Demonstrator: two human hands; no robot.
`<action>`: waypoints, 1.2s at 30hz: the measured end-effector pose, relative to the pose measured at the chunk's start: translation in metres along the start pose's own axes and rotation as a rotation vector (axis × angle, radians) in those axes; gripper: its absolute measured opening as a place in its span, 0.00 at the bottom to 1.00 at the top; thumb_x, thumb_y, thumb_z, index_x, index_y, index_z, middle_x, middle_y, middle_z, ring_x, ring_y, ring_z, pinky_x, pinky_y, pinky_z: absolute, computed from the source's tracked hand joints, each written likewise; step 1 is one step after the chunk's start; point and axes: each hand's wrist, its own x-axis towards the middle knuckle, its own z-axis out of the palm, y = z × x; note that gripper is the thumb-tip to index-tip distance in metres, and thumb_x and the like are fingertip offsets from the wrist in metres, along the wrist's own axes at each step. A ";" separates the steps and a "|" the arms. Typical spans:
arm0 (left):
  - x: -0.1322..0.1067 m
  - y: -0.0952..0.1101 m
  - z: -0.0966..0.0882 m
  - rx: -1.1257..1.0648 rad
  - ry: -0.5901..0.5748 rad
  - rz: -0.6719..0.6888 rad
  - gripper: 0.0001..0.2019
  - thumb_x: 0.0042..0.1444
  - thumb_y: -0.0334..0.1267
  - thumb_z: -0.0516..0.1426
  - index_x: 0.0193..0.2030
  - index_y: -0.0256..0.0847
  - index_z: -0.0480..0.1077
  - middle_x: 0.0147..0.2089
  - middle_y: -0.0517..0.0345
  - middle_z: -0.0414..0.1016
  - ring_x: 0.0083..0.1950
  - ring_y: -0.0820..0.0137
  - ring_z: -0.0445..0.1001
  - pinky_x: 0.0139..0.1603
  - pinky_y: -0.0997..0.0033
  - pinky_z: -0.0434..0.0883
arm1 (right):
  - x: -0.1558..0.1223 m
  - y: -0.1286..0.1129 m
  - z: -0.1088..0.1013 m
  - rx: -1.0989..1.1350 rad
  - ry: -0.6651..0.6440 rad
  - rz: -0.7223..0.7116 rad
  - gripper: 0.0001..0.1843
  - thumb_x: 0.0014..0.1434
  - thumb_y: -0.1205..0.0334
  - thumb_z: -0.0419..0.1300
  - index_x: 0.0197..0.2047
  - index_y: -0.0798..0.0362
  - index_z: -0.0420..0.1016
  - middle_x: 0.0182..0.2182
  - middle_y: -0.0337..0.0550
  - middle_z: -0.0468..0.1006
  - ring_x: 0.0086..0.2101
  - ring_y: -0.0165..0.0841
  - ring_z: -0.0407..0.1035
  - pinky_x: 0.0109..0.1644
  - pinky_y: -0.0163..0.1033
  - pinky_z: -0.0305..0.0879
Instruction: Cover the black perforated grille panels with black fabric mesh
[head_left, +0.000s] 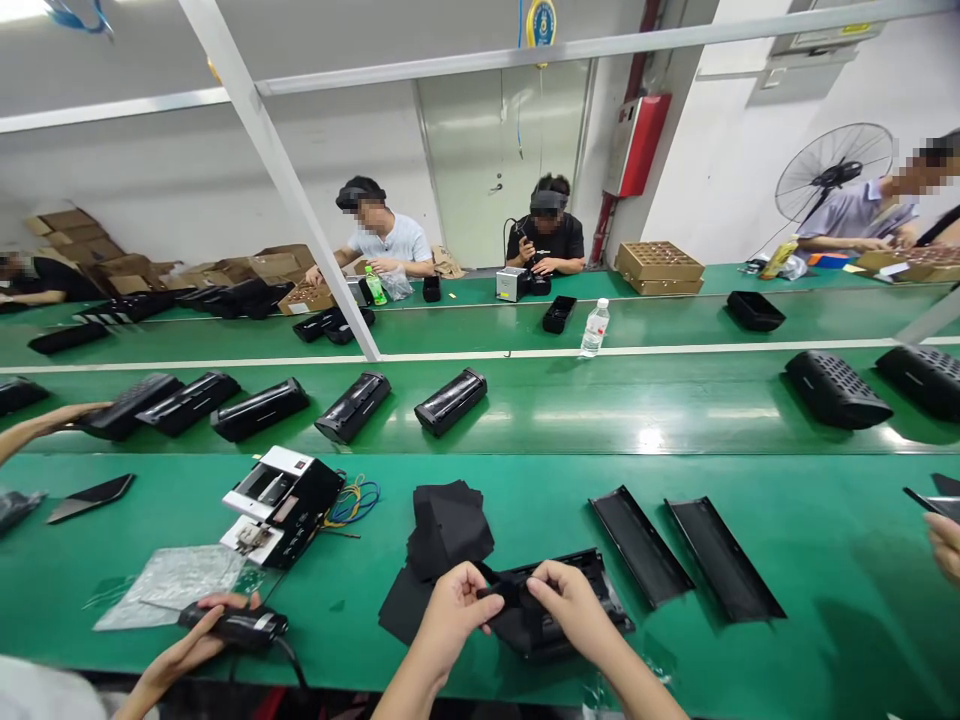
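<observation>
My left hand (452,606) and my right hand (571,600) meet over a black plastic housing (570,610) lying on the green table (825,560) in front of me. Both pinch a small black foam piece (507,594) against the housing's near-left part. A stack of black foam squares (448,527) sits just behind my left hand. Two long black plastic trays (686,552) lie to the right of the housing.
A co-worker's hand at lower left holds a black tool (238,626) beside a plastic bag (174,582). A black-and-white device (281,500) with coloured wires stands left of the foam. Black units (352,405) ride the conveyor behind. A water bottle (595,328) stands farther back; people sit opposite.
</observation>
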 end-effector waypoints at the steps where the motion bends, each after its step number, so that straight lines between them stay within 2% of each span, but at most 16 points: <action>1: 0.000 0.001 -0.003 0.010 0.005 -0.002 0.17 0.32 0.40 0.63 0.21 0.39 0.57 0.17 0.71 0.54 0.19 0.80 0.56 0.20 0.79 0.61 | 0.002 0.002 -0.005 0.065 0.035 0.021 0.16 0.47 0.51 0.56 0.19 0.54 0.61 0.16 0.32 0.59 0.21 0.26 0.54 0.26 0.33 0.52; 6: 0.004 0.008 -0.019 0.043 0.104 0.008 0.15 0.31 0.40 0.63 0.19 0.39 0.58 0.17 0.71 0.54 0.20 0.80 0.56 0.20 0.79 0.61 | 0.013 0.013 -0.026 0.406 0.220 0.132 0.18 0.41 0.47 0.60 0.20 0.53 0.62 0.15 0.31 0.60 0.19 0.25 0.55 0.24 0.32 0.55; 10: 0.006 0.016 -0.032 0.074 0.144 -0.001 0.12 0.31 0.42 0.62 0.21 0.39 0.64 0.18 0.68 0.62 0.21 0.77 0.60 0.22 0.78 0.61 | 0.021 0.021 -0.048 0.464 0.320 0.166 0.20 0.39 0.44 0.60 0.19 0.52 0.61 0.14 0.30 0.59 0.18 0.25 0.57 0.25 0.33 0.60; 15: 0.004 0.023 -0.050 0.096 0.212 -0.046 0.17 0.30 0.46 0.62 0.27 0.37 0.71 0.24 0.60 0.72 0.26 0.72 0.67 0.25 0.75 0.62 | 0.031 0.024 -0.066 0.472 0.347 0.193 0.18 0.39 0.46 0.61 0.22 0.52 0.65 0.17 0.34 0.67 0.19 0.26 0.62 0.27 0.33 0.63; 18: 0.002 0.023 -0.057 0.050 0.174 -0.048 0.17 0.30 0.47 0.62 0.26 0.37 0.72 0.26 0.57 0.74 0.28 0.69 0.69 0.28 0.73 0.65 | 0.047 0.028 -0.069 0.402 0.330 0.215 0.18 0.40 0.47 0.60 0.23 0.53 0.65 0.15 0.33 0.65 0.19 0.26 0.63 0.27 0.34 0.63; 25: 0.001 0.015 -0.071 0.008 0.246 -0.031 0.19 0.31 0.48 0.62 0.28 0.37 0.72 0.28 0.55 0.75 0.30 0.68 0.70 0.30 0.73 0.66 | 0.090 0.051 -0.069 0.067 0.318 0.283 0.13 0.48 0.55 0.55 0.20 0.55 0.62 0.14 0.32 0.66 0.17 0.26 0.63 0.21 0.33 0.57; 30: -0.005 0.014 -0.070 -0.047 0.319 0.021 0.18 0.29 0.49 0.63 0.25 0.38 0.71 0.25 0.60 0.73 0.29 0.70 0.69 0.31 0.73 0.64 | 0.096 0.062 -0.068 -0.199 0.305 0.336 0.12 0.53 0.61 0.54 0.21 0.56 0.63 0.15 0.31 0.65 0.20 0.26 0.63 0.30 0.36 0.61; 32: -0.009 0.019 -0.066 -0.048 0.312 0.029 0.17 0.27 0.48 0.63 0.24 0.38 0.70 0.29 0.58 0.74 0.32 0.69 0.69 0.33 0.73 0.65 | 0.094 0.062 -0.069 -0.277 0.308 0.356 0.10 0.51 0.63 0.56 0.21 0.56 0.64 0.18 0.36 0.68 0.26 0.30 0.66 0.37 0.42 0.61; 34: -0.015 0.028 -0.058 -0.034 0.286 0.036 0.16 0.26 0.47 0.64 0.20 0.38 0.69 0.36 0.55 0.74 0.38 0.65 0.70 0.37 0.72 0.65 | 0.091 0.057 -0.069 -0.322 0.330 0.358 0.04 0.48 0.65 0.57 0.25 0.57 0.67 0.26 0.47 0.72 0.36 0.39 0.67 0.43 0.48 0.58; 35: -0.019 0.033 -0.053 -0.023 0.267 0.044 0.15 0.27 0.46 0.63 0.18 0.38 0.67 0.39 0.53 0.74 0.41 0.64 0.69 0.39 0.72 0.64 | 0.089 0.053 -0.068 -0.328 0.341 0.350 0.04 0.48 0.65 0.57 0.29 0.57 0.68 0.32 0.53 0.72 0.41 0.43 0.65 0.45 0.49 0.56; 36: -0.022 0.038 -0.047 -0.013 0.247 0.054 0.14 0.29 0.46 0.63 0.17 0.38 0.66 0.39 0.53 0.74 0.43 0.63 0.69 0.40 0.71 0.64 | 0.086 0.048 -0.066 -0.321 0.343 0.334 0.09 0.47 0.64 0.56 0.34 0.57 0.68 0.37 0.57 0.70 0.45 0.46 0.62 0.47 0.50 0.54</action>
